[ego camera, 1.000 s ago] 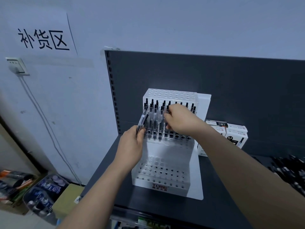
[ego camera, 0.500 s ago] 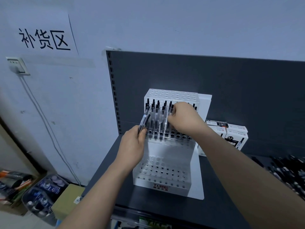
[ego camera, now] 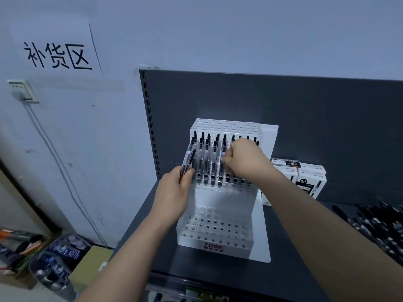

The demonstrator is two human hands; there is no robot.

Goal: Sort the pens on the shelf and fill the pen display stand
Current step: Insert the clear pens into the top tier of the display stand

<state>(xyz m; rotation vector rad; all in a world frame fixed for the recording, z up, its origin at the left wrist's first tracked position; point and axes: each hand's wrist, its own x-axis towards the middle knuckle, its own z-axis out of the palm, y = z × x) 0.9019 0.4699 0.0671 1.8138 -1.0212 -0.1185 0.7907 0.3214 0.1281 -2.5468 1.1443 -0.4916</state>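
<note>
Dark shelf (ego camera: 196,273) carries the display stand (ego camera: 224,250). My right hand (ego camera: 244,162) pinches one pen (ego camera: 224,152), long axis upright, over middle-tier holes (ego camera: 235,181); my left hand (ego camera: 172,192), at 9 o'clock, clamps the spare pens (ego camera: 188,162).

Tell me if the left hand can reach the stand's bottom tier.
Probably yes: the left hand hovers just above the bottom tier, with nothing between them, though it grips a few pens.
</note>
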